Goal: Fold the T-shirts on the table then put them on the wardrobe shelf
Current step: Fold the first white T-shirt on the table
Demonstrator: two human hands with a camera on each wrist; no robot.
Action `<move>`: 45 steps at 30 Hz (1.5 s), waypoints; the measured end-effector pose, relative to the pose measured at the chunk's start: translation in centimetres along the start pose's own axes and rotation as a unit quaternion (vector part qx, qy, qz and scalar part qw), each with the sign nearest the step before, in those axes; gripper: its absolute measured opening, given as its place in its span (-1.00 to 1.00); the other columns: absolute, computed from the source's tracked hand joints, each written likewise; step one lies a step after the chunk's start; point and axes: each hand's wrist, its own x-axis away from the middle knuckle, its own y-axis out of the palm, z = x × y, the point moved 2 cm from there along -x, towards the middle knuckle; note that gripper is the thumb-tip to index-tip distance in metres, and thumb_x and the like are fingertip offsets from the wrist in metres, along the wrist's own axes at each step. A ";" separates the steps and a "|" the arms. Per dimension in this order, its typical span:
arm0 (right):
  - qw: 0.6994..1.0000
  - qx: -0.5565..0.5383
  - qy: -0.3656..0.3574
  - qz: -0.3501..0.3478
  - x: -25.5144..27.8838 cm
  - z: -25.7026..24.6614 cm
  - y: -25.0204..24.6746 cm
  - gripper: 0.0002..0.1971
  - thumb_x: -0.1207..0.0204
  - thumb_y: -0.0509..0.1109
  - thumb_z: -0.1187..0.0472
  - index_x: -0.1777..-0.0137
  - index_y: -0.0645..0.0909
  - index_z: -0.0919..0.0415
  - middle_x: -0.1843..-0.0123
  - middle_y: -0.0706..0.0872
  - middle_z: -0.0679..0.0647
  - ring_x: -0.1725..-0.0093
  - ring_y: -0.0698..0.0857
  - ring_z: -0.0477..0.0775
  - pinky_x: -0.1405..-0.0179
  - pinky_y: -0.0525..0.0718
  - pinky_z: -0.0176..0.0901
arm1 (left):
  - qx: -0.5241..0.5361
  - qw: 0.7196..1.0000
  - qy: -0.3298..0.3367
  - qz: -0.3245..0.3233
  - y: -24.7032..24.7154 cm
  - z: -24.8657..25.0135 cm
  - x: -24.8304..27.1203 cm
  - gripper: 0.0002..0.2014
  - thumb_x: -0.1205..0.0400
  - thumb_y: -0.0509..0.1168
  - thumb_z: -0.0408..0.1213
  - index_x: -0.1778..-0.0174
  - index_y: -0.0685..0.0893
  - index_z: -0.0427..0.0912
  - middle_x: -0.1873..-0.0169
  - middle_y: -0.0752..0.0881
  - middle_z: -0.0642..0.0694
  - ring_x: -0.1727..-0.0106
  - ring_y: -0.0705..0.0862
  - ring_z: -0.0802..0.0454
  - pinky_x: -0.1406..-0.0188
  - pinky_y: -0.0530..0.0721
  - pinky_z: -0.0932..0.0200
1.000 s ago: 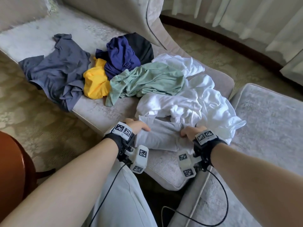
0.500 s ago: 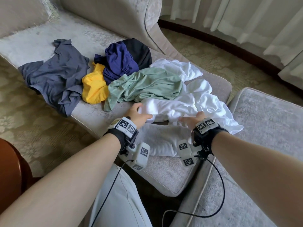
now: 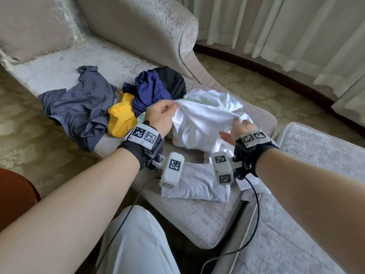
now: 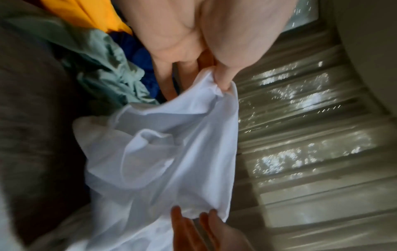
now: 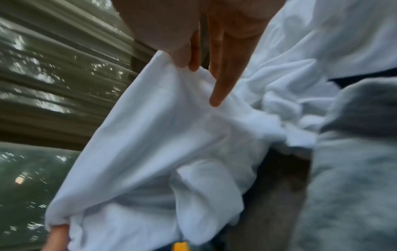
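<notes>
A long pale grey velvet chaise [image 3: 59, 64] stretches away under both hands, with cream pleated curtains [image 3: 286, 26] beyond the right hand and a grey upholstered footstool [image 3: 316, 175] beneath the right forearm.

The crumpled white cotton T-shirt [image 3: 199, 123] hangs lifted between the two hands, clear of the seat along its upper edge. That stretched edge, its long axis, runs from the left hand across to the right hand and dips slightly toward the right; the rest of the cloth sags below in loose folds toward the cushion.

Just under the wrists lies a folded pale grey-white T-shirt [image 3: 197, 184], flat on the seat. Left of the left hand a slate-grey T-shirt [image 3: 79, 103] lies spread out, and beside the hand are a bunched navy-blue T-shirt [image 3: 150, 91], a black garment [image 3: 173, 82] behind it and a crumpled yellow T-shirt [image 3: 120, 117].

The left hand [image 3: 160, 115] pinches the white shirt's edge between thumb and curled fingers [image 4: 223, 79]. The right hand [image 3: 241, 129] nips the opposite end between thumb and forefinger, its other fingers [image 5: 219, 81] held straight.
</notes>
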 end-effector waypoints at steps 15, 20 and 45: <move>0.940 0.217 -0.218 -0.149 14.7 -6.6 8.3 -0.50 -0.43 0.51 -0.08 -0.22 0.62 0.26 -0.11 0.73 0.18 -0.08 0.72 0.21 -0.21 0.69 0.15 | 0.227 0.969 0.089 -0.048 -9.1 16.6 6.5 -0.84 -0.72 0.28 -0.35 0.14 0.72 -0.17 0.15 0.70 -0.20 0.10 0.69 -0.11 0.04 0.77 -0.12; 0.906 0.196 -0.348 -0.139 22.2 -10.3 10.2 -0.69 -0.59 0.35 0.02 -0.13 0.66 0.26 0.10 0.65 0.18 0.00 0.68 0.26 -0.09 0.65 0.11 | 0.245 0.959 0.140 0.003 -16.4 20.2 9.5 -0.84 -0.72 0.27 -0.37 0.14 0.71 -0.16 0.13 0.71 -0.19 0.08 0.68 -0.10 0.04 0.77 -0.05; 0.763 0.162 -0.188 -0.597 54.1 2.8 27.1 -0.86 -0.56 0.22 0.37 0.21 0.56 0.30 0.22 0.65 0.21 0.27 0.66 0.15 0.20 0.69 -0.06 | 0.048 0.968 -0.010 0.246 -47.8 14.7 35.6 -0.69 -0.45 0.56 -0.45 -0.09 0.73 -0.21 0.18 0.82 -0.08 0.15 0.79 -0.05 0.29 0.77 0.09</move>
